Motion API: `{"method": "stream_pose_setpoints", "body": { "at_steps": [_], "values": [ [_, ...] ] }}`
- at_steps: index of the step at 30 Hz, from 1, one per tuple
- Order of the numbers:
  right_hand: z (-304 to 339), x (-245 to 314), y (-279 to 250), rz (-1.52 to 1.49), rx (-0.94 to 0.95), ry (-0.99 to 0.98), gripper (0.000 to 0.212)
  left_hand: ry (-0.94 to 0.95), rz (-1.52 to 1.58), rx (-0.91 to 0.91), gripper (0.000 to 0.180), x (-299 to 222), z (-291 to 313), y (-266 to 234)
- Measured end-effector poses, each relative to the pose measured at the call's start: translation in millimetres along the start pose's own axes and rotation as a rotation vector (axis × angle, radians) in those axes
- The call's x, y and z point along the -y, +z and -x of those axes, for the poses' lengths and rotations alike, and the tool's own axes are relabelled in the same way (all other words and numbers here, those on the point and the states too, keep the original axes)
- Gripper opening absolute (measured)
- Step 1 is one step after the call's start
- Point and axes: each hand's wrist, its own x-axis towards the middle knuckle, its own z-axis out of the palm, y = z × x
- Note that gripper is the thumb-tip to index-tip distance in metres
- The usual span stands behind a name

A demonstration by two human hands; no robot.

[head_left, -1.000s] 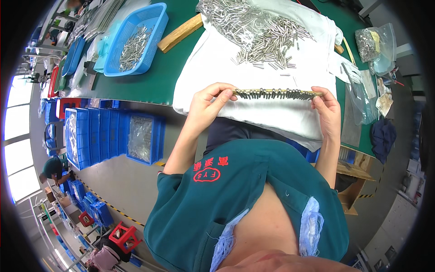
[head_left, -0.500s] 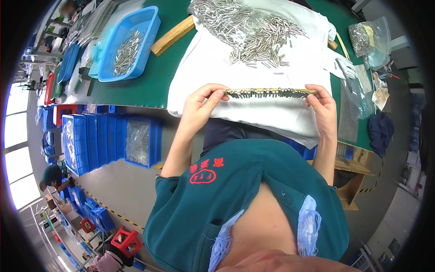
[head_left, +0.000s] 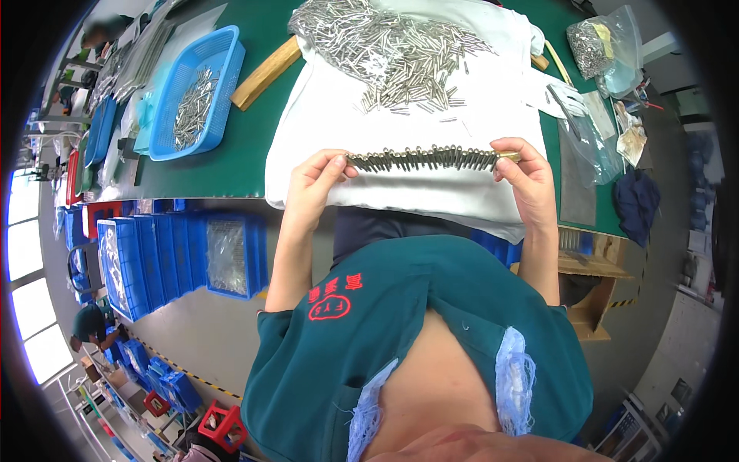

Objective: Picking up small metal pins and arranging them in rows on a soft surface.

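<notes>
Factory workshop | green-topped workbench (head_left: 223, 173), upper left to centre | heap of metal pins (head_left: 416, 69), top centre | stacked blue plastic crates (head_left: 165, 254), left | yellow-black floor tape (head_left: 204, 379), lower left

The left hand's fingers (head_left: 336, 163) hide one end of the narrow brass-coloured strip (head_left: 508, 155); its dark cylindrical pins (head_left: 423, 159) are too small to count. The top edge crops the heaped silver metal pins (head_left: 412, 65), the lower edge a person in pink (head_left: 202, 454).

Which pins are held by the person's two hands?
The row of pins, gripped at its ends by the left hand and right hand; others lie loose in the pile and the basket.
</notes>
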Motion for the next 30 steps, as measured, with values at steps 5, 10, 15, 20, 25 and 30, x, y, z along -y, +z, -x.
{"method": "stream_pose_setpoints", "body": {
  "at_steps": [5, 10, 15, 20, 25, 30],
  "values": [
    [-0.9, 1.8, 2.0, 0.013, 0.029, 0.034, 0.028, -0.039, 0.045, 0.012, 0.023, 4.2, -1.3, -3.6],
    [-2.7, 0.0, 2.6, 0.01, 0.022, 0.079, 0.029, -0.075, 0.035, 0.004, 0.024, -1.4, -0.7, -3.6],
    [-3.6, 1.2, 3.8, 0.025, 0.03, 0.091, 0.03, -0.073, 0.046, 0.005, 0.025, -1.0, -0.9, -4.8],
    [-4.3, -1.2, 2.0, 0.037, 0.036, 0.11, 0.031, -0.064, 0.074, -0.001, 0.025, -1.0, 0.0, -4.6],
    [-2.8, -3.0, -0.4, 0.034, 0.021, 0.121, 0.031, -0.044, 0.062, 0.018, 0.025, -4.6, 0.9, -2.3],
    [-2.5, -6.8, -4.6, 0.017, 0.017, 0.144, 0.031, -0.053, 0.05, 0.013, 0.024, -6.4, 2.1, 0.0]
  ]
}}
